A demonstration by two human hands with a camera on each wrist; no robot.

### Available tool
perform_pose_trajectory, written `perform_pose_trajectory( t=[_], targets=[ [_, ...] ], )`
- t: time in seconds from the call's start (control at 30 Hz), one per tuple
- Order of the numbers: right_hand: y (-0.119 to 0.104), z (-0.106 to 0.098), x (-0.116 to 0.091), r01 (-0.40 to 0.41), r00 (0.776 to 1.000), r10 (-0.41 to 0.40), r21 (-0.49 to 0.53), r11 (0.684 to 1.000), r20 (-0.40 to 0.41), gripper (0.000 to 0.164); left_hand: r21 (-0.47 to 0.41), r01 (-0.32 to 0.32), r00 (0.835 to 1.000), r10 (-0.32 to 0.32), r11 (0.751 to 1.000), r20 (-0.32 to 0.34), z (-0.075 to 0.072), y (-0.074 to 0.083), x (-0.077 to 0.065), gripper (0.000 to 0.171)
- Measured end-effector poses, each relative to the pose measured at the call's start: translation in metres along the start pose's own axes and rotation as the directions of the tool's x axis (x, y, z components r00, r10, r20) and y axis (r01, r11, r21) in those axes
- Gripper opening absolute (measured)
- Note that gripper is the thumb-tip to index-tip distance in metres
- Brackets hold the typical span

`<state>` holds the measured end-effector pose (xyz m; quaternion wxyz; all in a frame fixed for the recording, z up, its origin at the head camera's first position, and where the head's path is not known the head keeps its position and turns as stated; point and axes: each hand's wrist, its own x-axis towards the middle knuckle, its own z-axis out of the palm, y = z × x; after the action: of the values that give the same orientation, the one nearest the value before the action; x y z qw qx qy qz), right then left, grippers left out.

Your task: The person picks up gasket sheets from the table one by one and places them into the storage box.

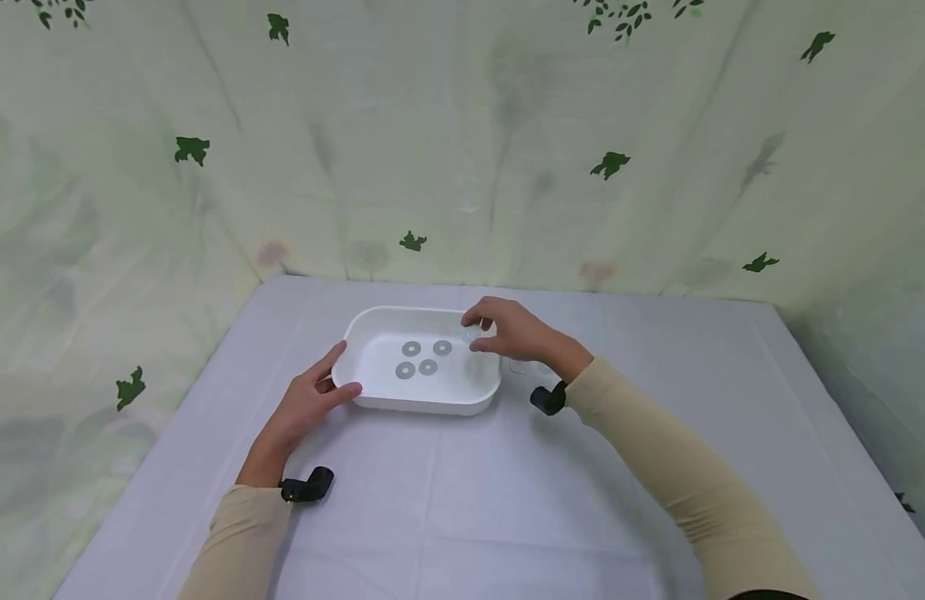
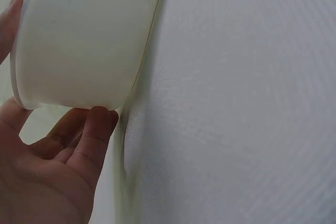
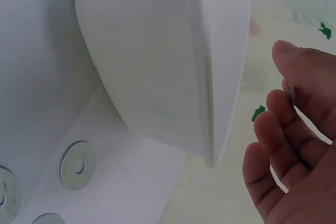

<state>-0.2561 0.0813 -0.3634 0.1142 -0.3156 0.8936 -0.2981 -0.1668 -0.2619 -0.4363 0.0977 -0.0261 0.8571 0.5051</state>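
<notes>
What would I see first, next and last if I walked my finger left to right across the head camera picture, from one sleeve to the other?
Left sleeve → left hand → four grey rings lying in the white tray → pale disc → right hand pinching it → right sleeve.

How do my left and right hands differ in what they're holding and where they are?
The left hand holds the left end of the white tray, while the right hand pinches a pale disc. The left hand touches the tray; the right hand is raised by its right end, apart from it. Both come out of beige sleeves.
</notes>
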Motion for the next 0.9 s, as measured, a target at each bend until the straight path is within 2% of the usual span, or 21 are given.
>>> perform_pose_trajectory(
  t=[0.37, 0.63, 0.9],
  targets=[
    [0.012, 0.005, 0.011, -0.009, 0.999, 0.01, 0.014, 1.0, -0.032, 0.041, 0.018, 0.016, 1.0, -0.016, 1.0, -0.004, 0.0, -0.001, 0.002, 0.09],
    [0.011, 0.003, 0.017, 0.023, 0.998, -0.02, 0.051, 0.998, -0.061, 0.04, -0.001, -0.001, 1.0, 0.001, 1.0, -0.001, -0.002, 0.004, 0.001, 0.089],
    [0.009, 0.005, 0.022, -0.005, 0.999, 0.008, 0.057, 0.998, -0.051, 0.043, -0.009, 0.014, 1.0, -0.014, 1.0, 0.009, -0.002, 0.005, -0.002, 0.089]
  ],
)
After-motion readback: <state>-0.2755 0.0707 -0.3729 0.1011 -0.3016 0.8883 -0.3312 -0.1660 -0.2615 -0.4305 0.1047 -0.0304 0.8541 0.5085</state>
